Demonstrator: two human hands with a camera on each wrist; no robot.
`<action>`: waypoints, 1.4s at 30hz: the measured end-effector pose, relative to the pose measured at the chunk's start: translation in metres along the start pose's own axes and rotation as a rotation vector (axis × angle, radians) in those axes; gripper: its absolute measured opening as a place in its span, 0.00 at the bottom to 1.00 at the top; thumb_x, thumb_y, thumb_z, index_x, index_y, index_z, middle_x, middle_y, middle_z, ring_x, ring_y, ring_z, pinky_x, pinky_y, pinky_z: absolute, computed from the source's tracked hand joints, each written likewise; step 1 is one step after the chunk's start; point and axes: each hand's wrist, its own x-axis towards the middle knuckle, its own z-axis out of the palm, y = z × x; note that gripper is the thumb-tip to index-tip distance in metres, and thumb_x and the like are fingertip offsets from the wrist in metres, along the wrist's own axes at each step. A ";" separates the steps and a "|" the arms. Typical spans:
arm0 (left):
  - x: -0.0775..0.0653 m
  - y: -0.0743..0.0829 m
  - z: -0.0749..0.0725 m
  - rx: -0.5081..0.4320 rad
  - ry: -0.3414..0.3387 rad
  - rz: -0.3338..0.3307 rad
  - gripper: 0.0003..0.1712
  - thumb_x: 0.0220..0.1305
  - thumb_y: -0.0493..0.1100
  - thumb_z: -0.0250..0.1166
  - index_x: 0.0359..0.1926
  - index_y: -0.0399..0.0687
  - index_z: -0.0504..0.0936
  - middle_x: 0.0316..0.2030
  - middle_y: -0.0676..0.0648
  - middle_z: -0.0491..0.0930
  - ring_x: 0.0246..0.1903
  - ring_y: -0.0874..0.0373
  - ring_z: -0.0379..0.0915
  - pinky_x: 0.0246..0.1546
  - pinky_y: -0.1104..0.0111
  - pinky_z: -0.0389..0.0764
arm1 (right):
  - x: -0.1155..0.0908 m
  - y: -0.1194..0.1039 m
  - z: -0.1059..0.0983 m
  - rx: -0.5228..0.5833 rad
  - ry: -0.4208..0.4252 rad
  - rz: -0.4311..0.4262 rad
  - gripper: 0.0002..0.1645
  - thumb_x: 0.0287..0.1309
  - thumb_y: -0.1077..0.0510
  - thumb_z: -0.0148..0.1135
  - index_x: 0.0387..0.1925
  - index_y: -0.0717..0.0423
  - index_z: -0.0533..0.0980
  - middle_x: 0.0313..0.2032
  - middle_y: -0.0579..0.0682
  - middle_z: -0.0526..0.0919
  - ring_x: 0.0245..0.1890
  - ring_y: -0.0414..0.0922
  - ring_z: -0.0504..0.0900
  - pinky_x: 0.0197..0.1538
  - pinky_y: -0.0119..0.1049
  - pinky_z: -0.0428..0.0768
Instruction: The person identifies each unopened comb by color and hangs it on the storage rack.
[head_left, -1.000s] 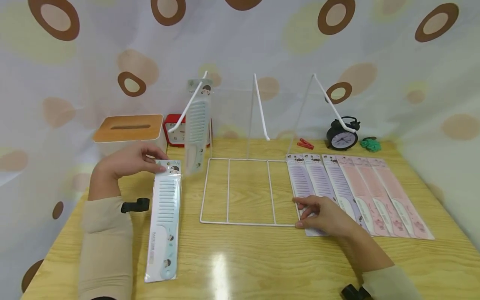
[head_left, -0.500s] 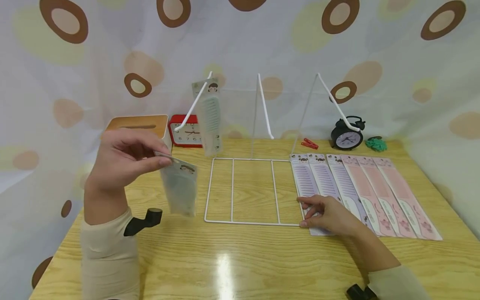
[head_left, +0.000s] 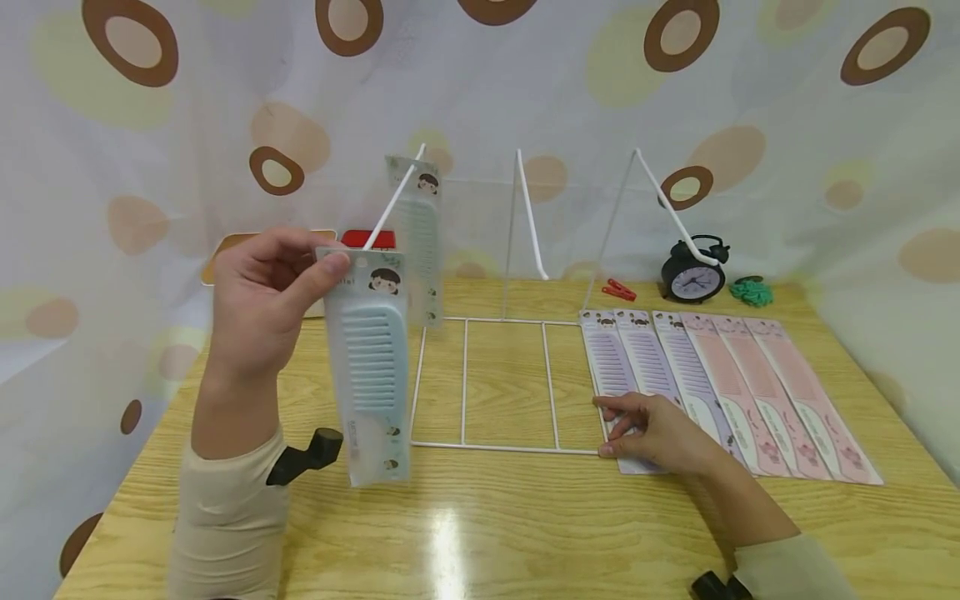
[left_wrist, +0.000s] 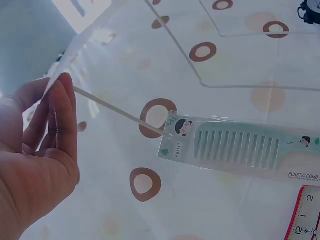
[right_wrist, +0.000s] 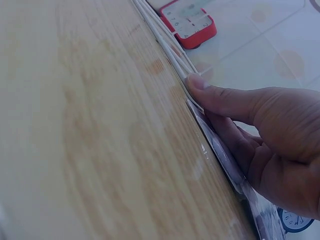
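My left hand [head_left: 258, 312] pinches the top corner of a packaged light-blue comb [head_left: 371, 358] between thumb and fingers. That comb hangs upright above the table, its header card at the front tip of the left hook [head_left: 393, 202]. Farther back on this hook hangs another packaged blue comb [left_wrist: 237, 147], printed "PLASTIC COMB". The hook belongs to a white wire rack [head_left: 506, 451] with three sloping arms and a flat base frame. At the base's front right corner my right hand [head_left: 660, 433] grips the wire with thumb and fingers, overlapping the nearest purple comb [head_left: 607, 358].
Several packaged purple and pink combs [head_left: 780, 383] lie in a row right of the rack. Behind stand a black alarm clock [head_left: 692, 279], red clips [head_left: 618, 290], a green bundle [head_left: 752, 292] and a red clock [right_wrist: 192, 22]. A wood-topped box [head_left: 217, 258] is partly hidden behind my left hand.
My left hand has lifted the blue comb off the table and brought it up and right to the left hook's tip. The hanging comb has stopped swinging. My right hand stays on the rack.
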 end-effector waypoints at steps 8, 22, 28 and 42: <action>0.000 0.004 -0.003 0.028 -0.062 -0.028 0.07 0.61 0.27 0.66 0.38 0.36 0.87 0.31 0.50 0.86 0.27 0.63 0.80 0.32 0.74 0.82 | -0.001 0.001 0.000 0.016 -0.004 -0.013 0.42 0.49 0.52 0.78 0.64 0.64 0.73 0.47 0.55 0.83 0.36 0.36 0.83 0.42 0.28 0.79; 0.000 0.002 0.001 0.118 -0.042 -0.053 0.06 0.67 0.32 0.62 0.38 0.44 0.85 0.30 0.53 0.83 0.30 0.60 0.75 0.30 0.74 0.77 | 0.000 0.003 0.001 -0.021 0.008 -0.013 0.42 0.49 0.51 0.78 0.64 0.64 0.74 0.45 0.54 0.83 0.35 0.36 0.83 0.42 0.27 0.79; 0.002 -0.002 0.000 0.153 -0.007 -0.076 0.06 0.66 0.31 0.63 0.37 0.43 0.85 0.29 0.53 0.83 0.28 0.59 0.73 0.28 0.73 0.75 | 0.001 0.005 0.002 -0.013 0.002 0.000 0.43 0.48 0.51 0.79 0.64 0.63 0.74 0.45 0.53 0.83 0.35 0.36 0.83 0.41 0.27 0.79; 0.011 -0.032 0.012 0.203 0.164 -0.285 0.17 0.59 0.28 0.70 0.45 0.49 0.77 0.35 0.54 0.83 0.34 0.60 0.77 0.37 0.76 0.80 | 0.002 0.009 0.001 -0.001 -0.005 -0.010 0.43 0.48 0.51 0.78 0.64 0.63 0.74 0.46 0.54 0.82 0.35 0.36 0.84 0.41 0.28 0.80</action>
